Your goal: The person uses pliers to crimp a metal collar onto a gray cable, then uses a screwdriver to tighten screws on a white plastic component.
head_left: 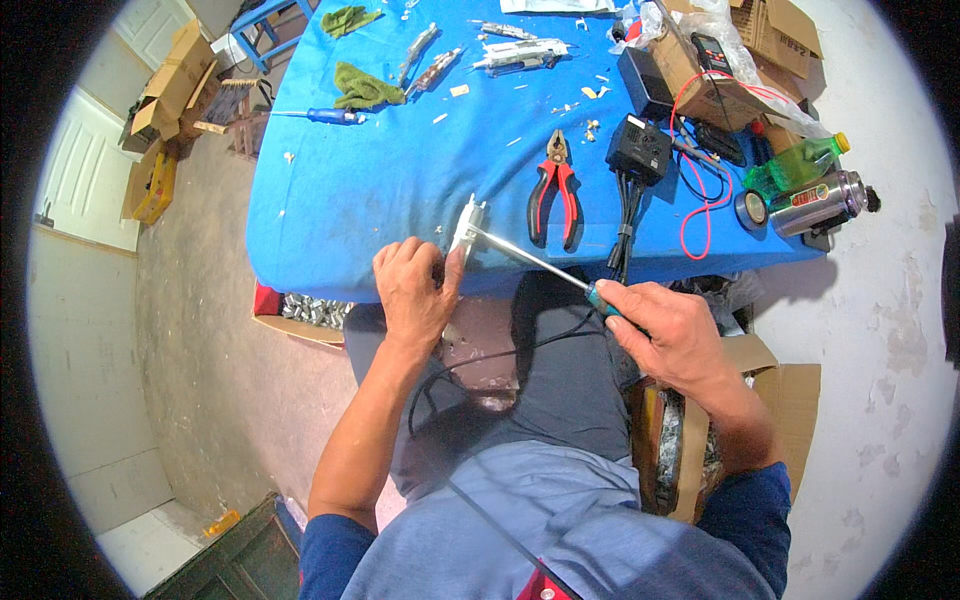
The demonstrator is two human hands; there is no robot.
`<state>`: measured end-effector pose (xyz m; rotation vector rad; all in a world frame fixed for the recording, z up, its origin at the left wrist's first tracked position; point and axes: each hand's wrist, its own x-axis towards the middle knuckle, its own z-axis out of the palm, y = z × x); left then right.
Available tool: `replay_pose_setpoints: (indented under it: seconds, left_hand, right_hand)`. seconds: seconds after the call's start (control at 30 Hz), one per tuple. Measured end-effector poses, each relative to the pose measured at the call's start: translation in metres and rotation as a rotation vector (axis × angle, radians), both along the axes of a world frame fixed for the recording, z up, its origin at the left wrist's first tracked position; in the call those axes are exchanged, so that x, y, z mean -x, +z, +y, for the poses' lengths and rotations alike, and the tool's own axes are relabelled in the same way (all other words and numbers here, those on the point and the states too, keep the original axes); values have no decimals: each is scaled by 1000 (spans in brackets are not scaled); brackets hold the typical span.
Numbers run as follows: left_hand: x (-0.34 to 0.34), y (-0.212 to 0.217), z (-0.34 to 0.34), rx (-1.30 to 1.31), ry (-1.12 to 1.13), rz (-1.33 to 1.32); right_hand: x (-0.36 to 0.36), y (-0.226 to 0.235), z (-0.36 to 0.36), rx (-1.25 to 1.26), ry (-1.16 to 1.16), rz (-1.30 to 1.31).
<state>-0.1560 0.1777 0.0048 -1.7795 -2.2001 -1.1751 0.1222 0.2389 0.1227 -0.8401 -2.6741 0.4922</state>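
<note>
Pinching a slim white plastic-looking piece [466,222], left hand [412,285] is apparently steadying it | right hand [665,330] is gripping a blue-handled steel screwdriver [540,263], tip meeting the piece just beyond left grip

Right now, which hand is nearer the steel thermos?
Right. The right hand, gripping a screwdriver, is below-left of the thermos in view; the left hand, holding a white part, sits farther left.

white part [466,222], teal-handled screwdriver [545,264], red-and-black pliers [557,165], blue tablecloth [340,195]
</note>
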Motion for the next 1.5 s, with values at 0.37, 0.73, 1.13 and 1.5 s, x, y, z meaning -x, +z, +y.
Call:
replay_pose_setpoints:
  seconds: [0.37, 0.73, 1.13, 1.5]
  left_hand:
    - [-4, 5, 0, -3, 0, 61]
    - [-5, 0, 5, 13, -16, 22]
    - [-6, 1, 9, -56, 2, 7]
    - [-2, 4, 10, -53, -15, -3]
  right_hand:
    - [-1, 20, 6, 66, 13, 9]
    - [12, 39, 28, 16, 118, -106]
    - [32, 53, 62, 150, 128, -187]
    - [72, 92, 63, -88, 286, -379]
